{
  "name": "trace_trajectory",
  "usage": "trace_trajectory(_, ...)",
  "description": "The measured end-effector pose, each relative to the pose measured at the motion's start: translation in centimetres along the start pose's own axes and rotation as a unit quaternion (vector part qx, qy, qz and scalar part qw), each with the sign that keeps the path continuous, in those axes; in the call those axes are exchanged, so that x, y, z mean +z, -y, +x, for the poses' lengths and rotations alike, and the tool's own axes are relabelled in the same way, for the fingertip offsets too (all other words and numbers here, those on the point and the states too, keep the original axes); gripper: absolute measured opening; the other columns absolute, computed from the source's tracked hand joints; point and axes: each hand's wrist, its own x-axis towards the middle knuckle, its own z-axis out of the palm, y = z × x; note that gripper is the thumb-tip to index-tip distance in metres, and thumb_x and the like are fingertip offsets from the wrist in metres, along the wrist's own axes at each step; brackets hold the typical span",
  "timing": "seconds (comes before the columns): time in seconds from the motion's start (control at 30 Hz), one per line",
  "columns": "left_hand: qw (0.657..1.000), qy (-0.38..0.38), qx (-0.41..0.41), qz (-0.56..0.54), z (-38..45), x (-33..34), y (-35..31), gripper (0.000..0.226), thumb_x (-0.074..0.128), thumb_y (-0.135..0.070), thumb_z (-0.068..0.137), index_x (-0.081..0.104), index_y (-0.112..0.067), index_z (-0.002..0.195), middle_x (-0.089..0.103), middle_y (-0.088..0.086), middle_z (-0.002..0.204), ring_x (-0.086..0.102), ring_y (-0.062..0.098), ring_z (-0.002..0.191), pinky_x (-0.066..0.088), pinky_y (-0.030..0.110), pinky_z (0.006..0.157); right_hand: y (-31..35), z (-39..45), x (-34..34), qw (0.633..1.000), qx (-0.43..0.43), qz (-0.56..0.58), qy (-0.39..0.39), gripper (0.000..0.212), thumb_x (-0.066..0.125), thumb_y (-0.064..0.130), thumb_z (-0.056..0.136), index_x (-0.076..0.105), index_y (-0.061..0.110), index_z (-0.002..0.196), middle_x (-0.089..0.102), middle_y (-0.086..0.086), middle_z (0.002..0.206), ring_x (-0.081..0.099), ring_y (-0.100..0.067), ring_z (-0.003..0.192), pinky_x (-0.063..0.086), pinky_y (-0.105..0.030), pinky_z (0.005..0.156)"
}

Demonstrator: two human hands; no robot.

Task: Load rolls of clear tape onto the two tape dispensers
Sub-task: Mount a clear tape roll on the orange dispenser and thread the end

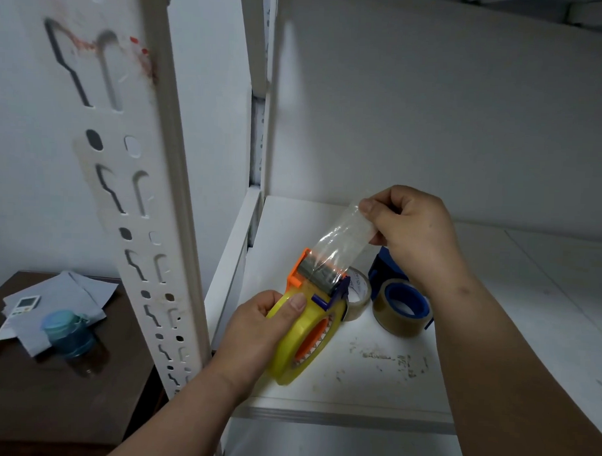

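My left hand (255,328) grips a yellow tape dispenser (304,333) with orange and purple parts, a roll of clear tape mounted on it, held just above the white shelf (372,384). A strip of clear tape (343,243) runs up from its grey roller to my right hand (408,231), which pinches the strip's free end. Behind lies a blue dispenser (404,299) with a tape roll around its hub, on the shelf under my right wrist. A loose roll of clear tape (358,294) sits between the two dispensers, partly hidden.
A white perforated shelf upright (146,222) stands close on the left. Beyond it a dark wooden table (48,389) carries papers, a white remote control (25,303) and a blue-lidded jar (67,332). The shelf's front edge (337,416) is a metal rail.
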Motion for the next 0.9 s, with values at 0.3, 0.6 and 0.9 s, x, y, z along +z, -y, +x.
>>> trace_trajectory(0.3,1.000,-0.014,0.000,0.014,0.0,0.5,-0.3,0.060,0.064,-0.068,0.069,0.071,-0.012,0.091,0.076,0.009,0.084,0.073,0.027,0.080,0.060,0.044,0.073,3.1,-1.4,0.1,0.991,-0.126,-0.049,-0.022,0.016,0.061,0.022,0.090,0.067,0.010,0.081,0.063,0.001,0.071,0.061,-0.018,0.072,0.049,-0.030,0.067)
trace_trajectory(0.6,1.000,-0.009,0.000,0.021,-0.3,0.4,-0.4,0.063,0.063,-0.073,0.069,0.071,-0.015,0.091,0.076,0.007,0.085,0.073,0.026,0.080,0.060,0.047,0.076,2.4,-1.2,0.1,0.992,-0.110,-0.050,-0.029,0.017,0.060,0.021,0.091,0.067,0.009,0.080,0.063,0.000,0.070,0.061,-0.017,0.069,0.049,-0.028,0.066)
trace_trajectory(0.9,1.000,-0.011,-0.006,-0.010,-0.5,0.0,0.4,0.056,0.063,-0.067,0.065,0.071,-0.016,0.086,0.076,0.011,0.085,0.071,0.036,0.085,0.057,0.052,0.078,-2.7,0.1,0.9,0.996,0.072,0.037,0.025,0.018,0.064,0.025,0.089,0.067,0.011,0.077,0.062,-0.004,0.066,0.057,-0.011,0.054,0.057,-0.044,0.075)
